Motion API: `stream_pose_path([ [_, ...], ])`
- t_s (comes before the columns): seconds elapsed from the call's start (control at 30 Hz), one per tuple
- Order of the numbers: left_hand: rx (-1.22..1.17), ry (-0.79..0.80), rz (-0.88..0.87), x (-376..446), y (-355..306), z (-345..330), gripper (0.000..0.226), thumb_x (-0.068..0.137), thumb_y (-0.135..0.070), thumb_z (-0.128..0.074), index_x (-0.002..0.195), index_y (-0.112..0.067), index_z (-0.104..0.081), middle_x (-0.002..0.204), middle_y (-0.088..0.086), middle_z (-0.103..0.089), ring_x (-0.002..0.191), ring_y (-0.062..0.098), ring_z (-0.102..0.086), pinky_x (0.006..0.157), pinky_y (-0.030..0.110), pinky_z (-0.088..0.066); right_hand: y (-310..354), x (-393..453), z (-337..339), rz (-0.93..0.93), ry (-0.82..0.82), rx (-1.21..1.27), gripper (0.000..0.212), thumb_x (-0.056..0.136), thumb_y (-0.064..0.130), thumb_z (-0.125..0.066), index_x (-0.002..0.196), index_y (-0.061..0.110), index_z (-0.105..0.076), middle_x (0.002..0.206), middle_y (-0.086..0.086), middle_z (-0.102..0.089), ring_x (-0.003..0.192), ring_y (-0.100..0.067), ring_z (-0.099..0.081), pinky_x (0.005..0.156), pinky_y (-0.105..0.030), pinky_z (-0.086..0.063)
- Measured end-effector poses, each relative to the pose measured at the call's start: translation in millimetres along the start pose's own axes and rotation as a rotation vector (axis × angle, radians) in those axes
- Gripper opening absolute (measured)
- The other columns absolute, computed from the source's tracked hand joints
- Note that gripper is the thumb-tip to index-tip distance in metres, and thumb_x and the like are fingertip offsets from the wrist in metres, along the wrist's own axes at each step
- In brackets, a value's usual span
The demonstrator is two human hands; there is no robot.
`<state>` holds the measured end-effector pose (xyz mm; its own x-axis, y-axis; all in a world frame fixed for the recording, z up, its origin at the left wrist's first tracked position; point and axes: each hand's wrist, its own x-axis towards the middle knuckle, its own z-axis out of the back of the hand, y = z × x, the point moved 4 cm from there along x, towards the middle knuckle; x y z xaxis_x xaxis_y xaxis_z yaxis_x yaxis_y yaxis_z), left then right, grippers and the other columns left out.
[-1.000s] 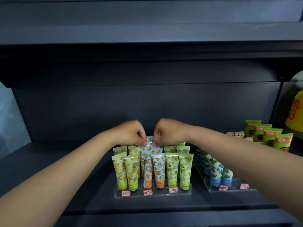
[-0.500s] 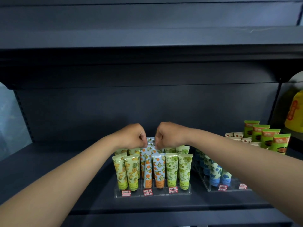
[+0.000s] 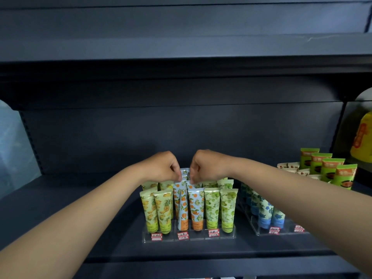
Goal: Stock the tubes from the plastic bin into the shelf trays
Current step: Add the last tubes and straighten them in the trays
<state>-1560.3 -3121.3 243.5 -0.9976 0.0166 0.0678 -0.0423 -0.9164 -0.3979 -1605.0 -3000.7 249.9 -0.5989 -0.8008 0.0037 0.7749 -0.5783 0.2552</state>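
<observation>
Shelf (image 3: pixel 100 228): carrying two clear trays side by side, dark and running across the view.
Left tray (image 3: pixel 189 237): holding upright tubes in rows, red price tags showing on its front edge.
Yellow tubes (image 3: pixel 159 210): standing at the tray's left.
Orange-print tubes (image 3: pixel 196 208): standing in the middle lanes.
Green tubes (image 3: pixel 220 208): standing at the tray's right.
Right tray (image 3: pixel 281 231): holding blue-print tubes (image 3: pixel 263 214), sitting just beside the left tray.
Left hand (image 3: pixel 161 166): pinching the top of a rear orange-print tube (image 3: pixel 184 172), fingers curled.
Right hand (image 3: pixel 207 164): pinching that same rear tube top, close to the left hand.
Green pouches (image 3: pixel 330 168): standing far right, behind the right tray.
</observation>
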Motion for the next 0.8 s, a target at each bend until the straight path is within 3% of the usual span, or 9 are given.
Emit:
stream_pose_path([
  [0.4,0.016,-0.02,0.0,-4.8,-4.5,5.1,0.009,0.082,-0.02,-0.069,0.086,-0.016,-0.077,0.067,-0.021,-0.063,0.061,-0.008,-0.054,0.057,0.01,-0.038,7.8,-12.9,15.4,0.072,-0.065,0.064,0.01,0.085,0.018,-0.066,0.083,0.018,-0.076,0.092,0.007,-0.072,0.08,0.001,-0.058,0.067,-0.011,-0.042],
  [0.6,0.006,-0.035,-0.013,-6.7,-9.4,7.7,0.009,0.082,-0.02,-0.069,0.084,-0.015,-0.076,0.061,-0.023,-0.059,0.051,-0.018,-0.051,0.048,0.002,-0.033,10.5,-23.3,11.2,0.1,-0.005,-0.001,0.01,0.079,0.024,-0.072,0.086,0.017,-0.076,0.094,0.006,-0.072,0.09,-0.005,-0.061,0.081,-0.023,-0.048],
  [0.8,-0.032,-0.036,-0.017,-11.7,-13.1,9.5,0.01,0.08,-0.023,-0.072,0.076,-0.015,-0.076,0.061,-0.017,-0.064,0.057,-0.003,-0.052,0.061,0.018,-0.041,10.1,-24.2,7.7,0.092,0.009,0.01,0.013,0.077,0.027,-0.075,0.086,0.017,-0.076,0.093,0.005,-0.072,0.09,-0.007,-0.062,0.08,-0.024,-0.049],
])
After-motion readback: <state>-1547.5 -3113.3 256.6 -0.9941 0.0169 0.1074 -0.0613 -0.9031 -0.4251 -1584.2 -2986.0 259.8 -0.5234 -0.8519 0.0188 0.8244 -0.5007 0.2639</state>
